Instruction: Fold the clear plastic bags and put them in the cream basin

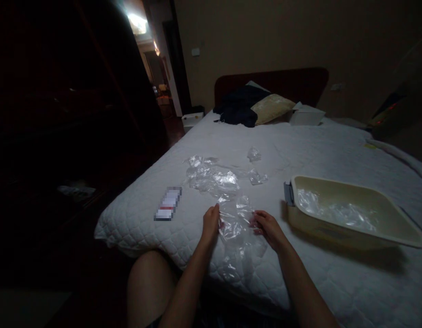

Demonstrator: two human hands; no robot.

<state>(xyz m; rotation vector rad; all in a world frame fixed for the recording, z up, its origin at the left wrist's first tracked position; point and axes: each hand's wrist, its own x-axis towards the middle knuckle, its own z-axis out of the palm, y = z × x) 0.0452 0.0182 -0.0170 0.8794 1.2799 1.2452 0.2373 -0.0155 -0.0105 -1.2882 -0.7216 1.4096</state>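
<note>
A white quilted bed point(135, 200) bore a cream plastic bin point(327, 237) with clear film point(349, 215) inside; left of the bin, more crumpled film point(204, 173) lay outside, one sheet point(234, 223) held between left hand point(210, 223) and right hand point(270, 230), fingers narrowed.

Clear plastic bags point(227, 180) are looking thin, glossy and crinkled, w/ bright highlights, on the bed point(129, 200), whose quilted white cloth cover is showing a matt, ridged surface. The cream tub point(333, 232) is looking like smooth, semi-matt plastic, w/ more shiny clear plastic film point(347, 214) inside. The headboard point(299, 79) is looking dark, smooth & wood-like; the beige pillow point(274, 108) is showing slightly shiny cloth.
</note>
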